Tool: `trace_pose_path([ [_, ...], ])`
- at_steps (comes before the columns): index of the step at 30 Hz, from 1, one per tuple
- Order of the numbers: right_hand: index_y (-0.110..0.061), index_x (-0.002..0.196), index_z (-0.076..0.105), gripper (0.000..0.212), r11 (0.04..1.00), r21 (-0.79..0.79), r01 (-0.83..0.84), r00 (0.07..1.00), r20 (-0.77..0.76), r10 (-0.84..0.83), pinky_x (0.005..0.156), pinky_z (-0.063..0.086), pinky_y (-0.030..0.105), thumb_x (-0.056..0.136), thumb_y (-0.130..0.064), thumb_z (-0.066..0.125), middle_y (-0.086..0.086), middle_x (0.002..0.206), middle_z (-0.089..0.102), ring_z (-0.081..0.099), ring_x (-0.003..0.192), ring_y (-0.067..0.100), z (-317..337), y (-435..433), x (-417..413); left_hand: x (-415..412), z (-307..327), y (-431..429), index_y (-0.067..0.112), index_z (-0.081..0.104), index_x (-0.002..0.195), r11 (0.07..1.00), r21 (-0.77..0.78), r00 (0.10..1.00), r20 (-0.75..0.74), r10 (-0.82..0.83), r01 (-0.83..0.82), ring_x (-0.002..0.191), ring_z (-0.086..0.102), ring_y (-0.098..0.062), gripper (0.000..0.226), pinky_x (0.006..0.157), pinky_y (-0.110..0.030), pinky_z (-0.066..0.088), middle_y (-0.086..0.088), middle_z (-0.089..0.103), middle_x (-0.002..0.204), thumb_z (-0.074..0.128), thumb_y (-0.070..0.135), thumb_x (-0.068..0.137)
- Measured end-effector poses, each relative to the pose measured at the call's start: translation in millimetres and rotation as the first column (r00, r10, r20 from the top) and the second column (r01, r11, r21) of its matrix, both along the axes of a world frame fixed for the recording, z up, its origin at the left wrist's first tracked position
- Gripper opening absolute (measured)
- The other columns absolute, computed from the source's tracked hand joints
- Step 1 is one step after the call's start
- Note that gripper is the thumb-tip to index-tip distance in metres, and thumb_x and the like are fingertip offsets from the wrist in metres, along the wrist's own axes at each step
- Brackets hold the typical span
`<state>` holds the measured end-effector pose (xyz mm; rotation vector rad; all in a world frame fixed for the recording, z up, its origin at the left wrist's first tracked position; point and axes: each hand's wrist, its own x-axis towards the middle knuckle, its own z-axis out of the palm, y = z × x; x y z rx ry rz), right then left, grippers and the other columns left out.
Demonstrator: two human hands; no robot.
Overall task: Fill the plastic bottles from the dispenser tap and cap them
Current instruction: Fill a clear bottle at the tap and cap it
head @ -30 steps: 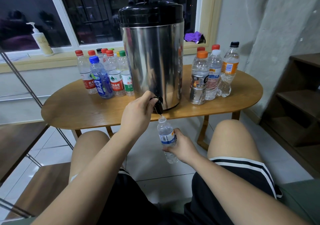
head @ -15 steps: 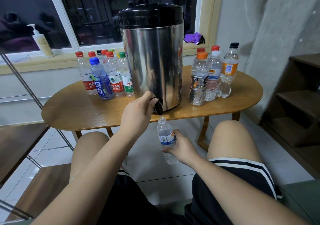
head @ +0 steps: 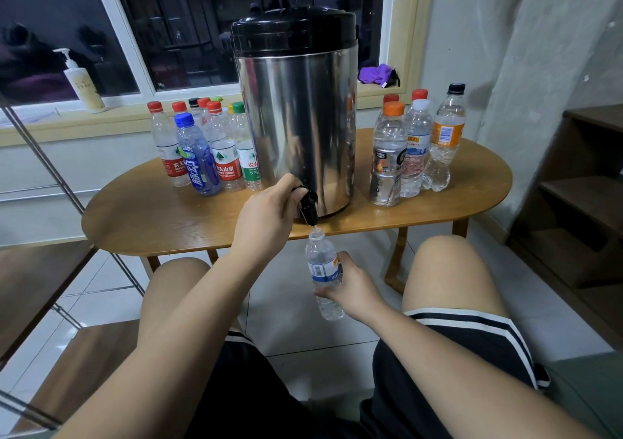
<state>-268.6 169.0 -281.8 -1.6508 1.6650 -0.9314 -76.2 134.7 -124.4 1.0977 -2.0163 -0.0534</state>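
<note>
Nothing shifting since a second ago. Left hand [head: 269,212] still gripping the tap [head: 308,207] on the one steel dispenser [head: 296,118]. Right hand [head: 350,286] gripping one uncapped bottle [head: 323,266], its mouth sitting just under the spout, below the table [head: 151,216] edge. Five capped bottles [head: 414,145] standing right of the dispenser. Left group [head: 202,148] overlapping, roughly nine caps showing. Stream and fill level not reading clearly.

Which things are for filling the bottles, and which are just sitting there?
For the job: dispenser, tap gripped by left hand, small bottle held by right hand, capped bottles.
Just there: pump bottle, purple cloth, wooden shelf.
</note>
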Motion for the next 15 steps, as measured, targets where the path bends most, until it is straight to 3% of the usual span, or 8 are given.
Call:
trace_pose_path([
  [6,-0.031,0.128,0.051,0.066,1.0,0.02,-0.009,1.0,0.004,0.009,0.094,0.055,0.032,0.08,-0.036,0.096,-0.008,0.124,0.071,0.068,0.11,0.015,3,0,2,-4,12,-17,0.029,0.053,0.1,1.0,0.005,0.999,0.026,0.024,-0.024,0.073,0.065,-0.027,0.019,0.065,-0.048,0.056,0.0,0.071,0.079,0.048,0.041,0.113],
  [11,-0.03,0.128,0.05,0.065,1.0,0.022,-0.004,1.0,0.009,0.004,0.091,0.051,0.03,0.081,-0.037,0.095,-0.008,0.123,0.071,0.067,0.107,0.014,5,0,4,-1,13,-22,0.031,0.052,0.101,0.999,0.033,0.999,0.032,0.004,-0.005,0.072,0.065,-0.027,0.017,0.065,-0.049,0.057,0.0,0.07,0.077,0.048,0.041,0.113],
  [15,-0.031,0.127,0.051,0.066,1.0,0.026,-0.003,1.0,0.021,0.002,0.092,0.053,0.03,0.08,-0.036,0.096,-0.008,0.122,0.071,0.068,0.108,0.014,6,1,5,2,13,-20,0.028,0.06,0.107,0.999,0.052,1.0,-0.001,-0.006,0.006,0.079,0.067,-0.021,0.016,0.072,-0.044,0.058,0.003,0.071,0.084,0.053,0.042,0.112],
])
